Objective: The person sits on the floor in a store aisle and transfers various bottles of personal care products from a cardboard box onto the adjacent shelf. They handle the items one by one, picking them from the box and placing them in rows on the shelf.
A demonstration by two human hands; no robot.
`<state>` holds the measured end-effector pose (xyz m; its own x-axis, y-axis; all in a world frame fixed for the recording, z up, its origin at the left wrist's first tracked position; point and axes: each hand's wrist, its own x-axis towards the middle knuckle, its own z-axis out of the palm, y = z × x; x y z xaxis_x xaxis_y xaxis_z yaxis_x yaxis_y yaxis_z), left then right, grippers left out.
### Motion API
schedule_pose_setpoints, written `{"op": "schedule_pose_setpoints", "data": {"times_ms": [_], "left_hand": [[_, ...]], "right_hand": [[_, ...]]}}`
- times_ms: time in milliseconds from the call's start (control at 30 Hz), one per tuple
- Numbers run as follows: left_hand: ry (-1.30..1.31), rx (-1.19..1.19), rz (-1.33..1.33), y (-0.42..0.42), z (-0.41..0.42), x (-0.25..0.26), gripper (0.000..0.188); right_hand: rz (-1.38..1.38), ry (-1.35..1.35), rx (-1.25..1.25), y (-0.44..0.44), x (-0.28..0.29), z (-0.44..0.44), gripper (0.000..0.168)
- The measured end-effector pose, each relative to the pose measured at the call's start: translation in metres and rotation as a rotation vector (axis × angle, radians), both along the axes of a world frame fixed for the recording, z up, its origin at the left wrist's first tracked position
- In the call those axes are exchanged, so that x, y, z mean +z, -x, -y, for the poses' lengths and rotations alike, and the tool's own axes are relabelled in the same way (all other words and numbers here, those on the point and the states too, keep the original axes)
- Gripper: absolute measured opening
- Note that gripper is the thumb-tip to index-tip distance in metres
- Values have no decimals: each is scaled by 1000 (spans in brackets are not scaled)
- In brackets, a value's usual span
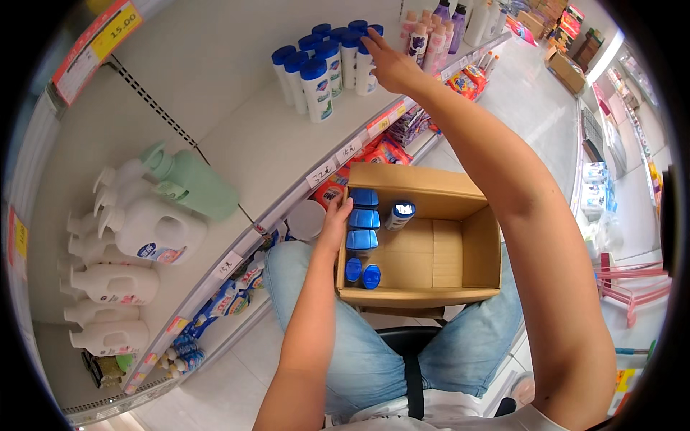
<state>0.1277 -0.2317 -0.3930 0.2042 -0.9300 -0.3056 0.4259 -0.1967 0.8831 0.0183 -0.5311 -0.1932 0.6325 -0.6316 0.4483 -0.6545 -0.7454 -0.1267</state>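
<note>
A brown cardboard box [447,253] with its top open rests on my lap. My left hand [338,218] grips its left wall. Inside along that side stand blue-capped bottles [363,220], and one white bottle with a blue cap [401,214] stands apart from them. Up on the shelf, my right hand [389,63] reaches to the right end of a group of white shampoo-type bottles with blue caps [317,89]. Its fingers are spread at the caps and touch the front right bottle [365,73]; whether they grip it is unclear.
Pink and purple bottles [426,40] stand beyond my right hand. White jugs [161,231] and a green pump bottle [197,183] occupy the shelf's left. Price tags line the shelf edge [291,191]. Detergent packs [331,188] fill the lower shelf. A pink rack [630,285] is at right.
</note>
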Motion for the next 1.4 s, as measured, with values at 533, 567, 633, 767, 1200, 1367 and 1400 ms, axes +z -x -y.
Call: {"op": "schedule_pose_setpoints", "data": {"times_ms": [533,567,633,767,1200,1367,1400], "left_hand": [[-11,-23,-57,1,7,-2,63],[-7,-24,-60,3,7,-2,62],[0,-9,-61,-2,4,-5,62],[-3,-16,-41,-8,6,-13,60],[8,-15,43,-6,7,-11,59],[-25,-23,9,-5,6,-7,58],[-29,-20,-2,-3,6,-3,58]], "right_hand": [[354,84,-192,128,55,-179,39],[337,16,-238,142,54,-202,38],[320,-100,-310,157,33,-242,39],[162,-326,-332,175,-56,-279,37],[76,-455,-387,158,-173,-256,45],[126,-452,-340,162,-177,-250,37],[137,-445,-338,160,-174,-251,36]]}}
